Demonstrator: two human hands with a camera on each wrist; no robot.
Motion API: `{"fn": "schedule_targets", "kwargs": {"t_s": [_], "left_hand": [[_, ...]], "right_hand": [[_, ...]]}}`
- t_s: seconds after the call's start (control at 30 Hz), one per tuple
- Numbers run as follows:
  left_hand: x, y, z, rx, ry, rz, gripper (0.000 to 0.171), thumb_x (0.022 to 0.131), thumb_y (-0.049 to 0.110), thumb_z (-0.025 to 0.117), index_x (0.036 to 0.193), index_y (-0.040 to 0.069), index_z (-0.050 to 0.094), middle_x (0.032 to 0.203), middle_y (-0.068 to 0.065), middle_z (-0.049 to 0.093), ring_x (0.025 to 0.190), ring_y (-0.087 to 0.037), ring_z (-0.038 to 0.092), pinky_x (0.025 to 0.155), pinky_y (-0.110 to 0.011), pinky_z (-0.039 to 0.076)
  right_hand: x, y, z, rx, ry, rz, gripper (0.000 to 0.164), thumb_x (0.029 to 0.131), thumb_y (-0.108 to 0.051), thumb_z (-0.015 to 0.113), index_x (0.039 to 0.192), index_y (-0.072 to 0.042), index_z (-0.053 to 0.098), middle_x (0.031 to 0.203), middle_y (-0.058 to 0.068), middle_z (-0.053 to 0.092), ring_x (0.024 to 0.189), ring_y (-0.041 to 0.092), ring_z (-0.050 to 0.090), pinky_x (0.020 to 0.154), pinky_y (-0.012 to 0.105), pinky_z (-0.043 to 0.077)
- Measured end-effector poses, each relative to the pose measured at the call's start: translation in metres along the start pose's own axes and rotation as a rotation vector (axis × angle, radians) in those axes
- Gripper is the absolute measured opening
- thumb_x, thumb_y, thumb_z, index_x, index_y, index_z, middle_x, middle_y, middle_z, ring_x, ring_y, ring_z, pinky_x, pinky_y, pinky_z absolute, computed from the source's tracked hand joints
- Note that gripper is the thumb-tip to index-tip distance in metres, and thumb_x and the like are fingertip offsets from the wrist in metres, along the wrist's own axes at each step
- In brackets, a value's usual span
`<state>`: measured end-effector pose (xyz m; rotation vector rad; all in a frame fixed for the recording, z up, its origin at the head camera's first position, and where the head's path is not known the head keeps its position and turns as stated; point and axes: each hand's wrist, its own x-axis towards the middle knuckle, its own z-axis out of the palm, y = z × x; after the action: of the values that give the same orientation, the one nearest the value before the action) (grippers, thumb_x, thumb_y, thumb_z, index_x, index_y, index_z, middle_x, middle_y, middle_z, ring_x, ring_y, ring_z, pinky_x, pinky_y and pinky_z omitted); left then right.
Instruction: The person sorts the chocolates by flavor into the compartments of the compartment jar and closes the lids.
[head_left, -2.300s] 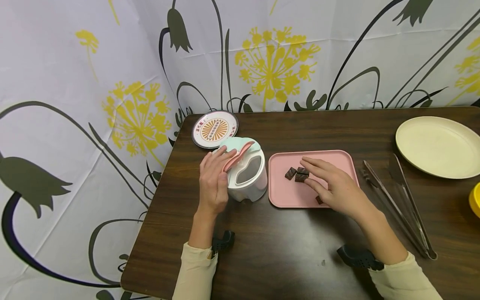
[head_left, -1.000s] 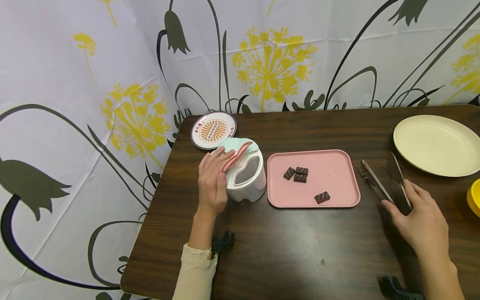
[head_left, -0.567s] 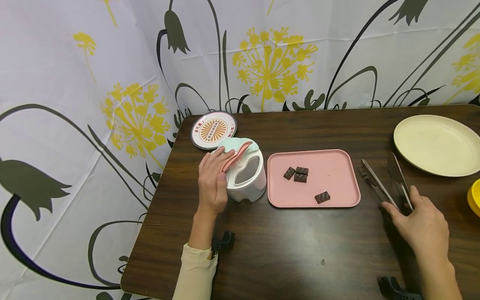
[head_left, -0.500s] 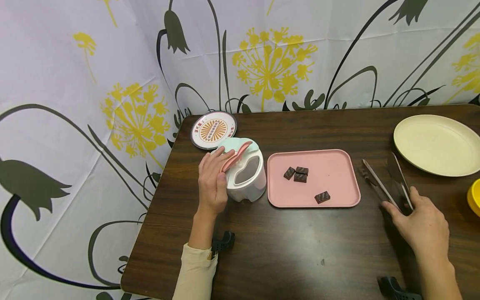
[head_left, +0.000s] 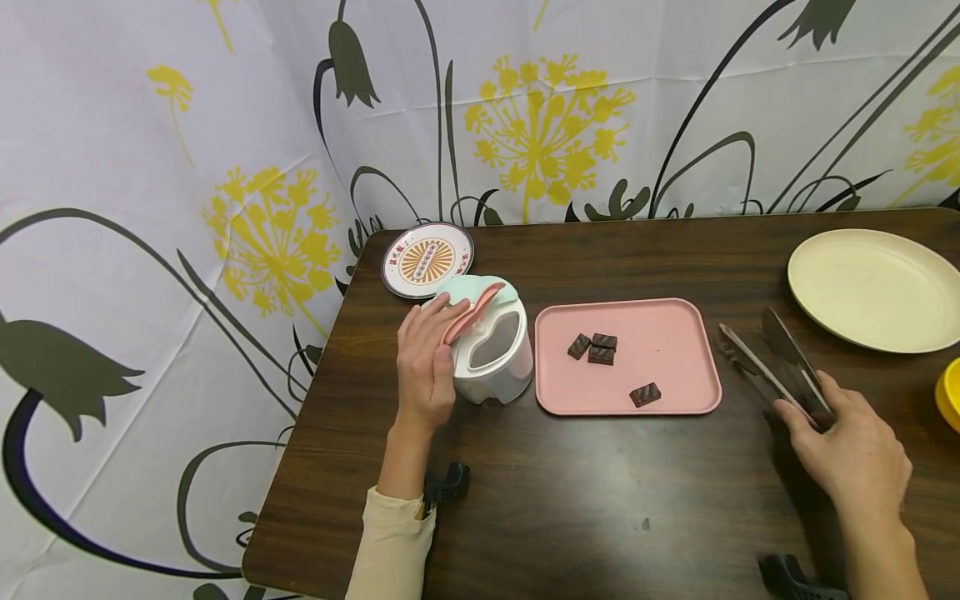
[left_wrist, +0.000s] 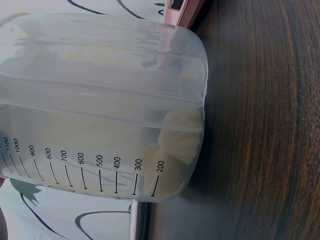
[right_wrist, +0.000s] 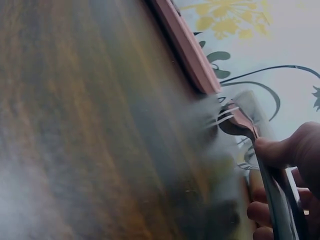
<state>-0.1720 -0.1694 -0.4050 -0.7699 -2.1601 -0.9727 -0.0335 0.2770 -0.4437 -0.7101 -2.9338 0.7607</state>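
In the head view my left hand (head_left: 426, 367) rests with its fingers over the raised pink flap (head_left: 478, 310) of a white container (head_left: 504, 379) with a mint lid. The left wrist view shows this as a clear measuring container (left_wrist: 100, 95) with milliliter marks and pale lumps at its bottom. My right hand (head_left: 855, 446) grips metal tongs (head_left: 784, 343) between thumb and fingers. One arm of the tongs ends in a fork tip (right_wrist: 235, 120), the other in a broad blade. Three dark chocolate pieces (head_left: 600, 355) lie close together on a pink tray (head_left: 675, 333). Another chocolate piece (head_left: 645, 395) lies nearer its front edge.
A round patterned plate (head_left: 427, 260) stands behind the container. At the back right lies a large cream plate (head_left: 881, 292), with a yellow bowl-like thing (head_left: 951, 392) cut off at the right edge. A flowered cloth (head_left: 420, 108) hangs behind the dark wooden table (head_left: 585, 500).
My right hand left the chocolate on the tray, went right and took the tongs. Their tips have since drawn closer together and shifted slightly left. The left hand stays where it was.
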Motion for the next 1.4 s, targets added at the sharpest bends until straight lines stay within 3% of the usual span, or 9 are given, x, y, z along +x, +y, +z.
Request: {"fn": "schedule_targets", "kwargs": {"t_s": [0.17, 0.37, 0.5, 0.63, 0.9, 1.23, 1.4], "left_hand": [[0.001, 0.0, 0.0, -0.006, 0.004, 0.006, 0.055, 0.102, 0.035, 0.025, 0.123, 0.006, 0.066, 0.124, -0.006, 0.067, 0.126, -0.031, 0.052, 0.11, -0.055, 0.022], [0.001, 0.001, 0.0, -0.009, 0.004, 0.004, 0.055, 0.102, 0.034, 0.025, 0.123, 0.006, 0.067, 0.124, -0.006, 0.066, 0.126, -0.031, 0.052, 0.111, -0.055, 0.022], [0.001, 0.001, 0.0, -0.009, 0.005, 0.004, 0.054, 0.101, 0.034, 0.025, 0.123, 0.006, 0.067, 0.124, -0.006, 0.067, 0.126, -0.031, 0.052, 0.111, -0.055, 0.022], [0.001, 0.001, 0.0, -0.011, 0.009, 0.006, 0.055, 0.102, 0.035, 0.025, 0.123, 0.006, 0.067, 0.124, -0.006, 0.067, 0.126, -0.031, 0.052, 0.111, -0.055, 0.022], [0.001, 0.001, 0.0, -0.012, 0.008, 0.006, 0.055, 0.102, 0.035, 0.025, 0.123, 0.006, 0.067, 0.123, -0.007, 0.067, 0.127, -0.031, 0.052, 0.111, -0.055, 0.022], [0.002, 0.002, 0.0, -0.013, 0.009, 0.002, 0.055, 0.101, 0.034, 0.025, 0.123, 0.005, 0.067, 0.124, -0.005, 0.067, 0.126, -0.031, 0.052, 0.11, -0.056, 0.022], [0.002, 0.002, 0.0, -0.012, 0.008, 0.002, 0.055, 0.101, 0.035, 0.025, 0.124, 0.005, 0.066, 0.124, -0.006, 0.067, 0.126, -0.031, 0.052, 0.111, -0.055, 0.022]], "right_hand": [[-0.002, -0.003, -0.005, 0.029, 0.054, -0.041, 0.072, 0.09, -0.051, 0.062, 0.148, -0.013, 0.043, 0.132, 0.022, 0.053, 0.101, 0.058, 0.05, 0.066, 0.066, 0.038], [-0.003, -0.011, -0.011, 0.056, 0.062, -0.163, 0.068, 0.088, -0.046, 0.069, 0.144, -0.013, 0.049, 0.109, 0.02, 0.061, 0.088, 0.048, 0.055, 0.063, 0.065, 0.038], [-0.002, -0.017, -0.013, 0.075, 0.064, -0.267, 0.065, 0.083, -0.041, 0.076, 0.139, -0.012, 0.057, 0.092, 0.014, 0.063, 0.07, 0.035, 0.053, 0.053, 0.051, 0.037], [-0.002, -0.022, -0.012, 0.084, 0.05, -0.383, 0.063, 0.08, -0.038, 0.08, 0.135, -0.015, 0.061, 0.083, 0.005, 0.064, 0.063, 0.024, 0.051, 0.048, 0.039, 0.032], [-0.005, -0.03, -0.003, 0.114, 0.06, -0.629, 0.062, 0.07, -0.03, 0.088, 0.127, -0.02, 0.068, 0.07, -0.013, 0.059, 0.056, 0.002, 0.047, 0.048, 0.031, 0.033], [-0.005, -0.031, 0.0, 0.062, -0.023, -0.642, 0.062, 0.072, -0.036, 0.085, 0.131, -0.028, 0.065, 0.066, -0.017, 0.048, 0.054, 0.003, 0.04, 0.048, 0.028, 0.028], [-0.005, -0.03, 0.001, 0.055, -0.041, -0.638, 0.06, 0.074, -0.037, 0.084, 0.13, -0.026, 0.066, 0.066, -0.016, 0.051, 0.055, 0.005, 0.039, 0.048, 0.029, 0.029]]}}
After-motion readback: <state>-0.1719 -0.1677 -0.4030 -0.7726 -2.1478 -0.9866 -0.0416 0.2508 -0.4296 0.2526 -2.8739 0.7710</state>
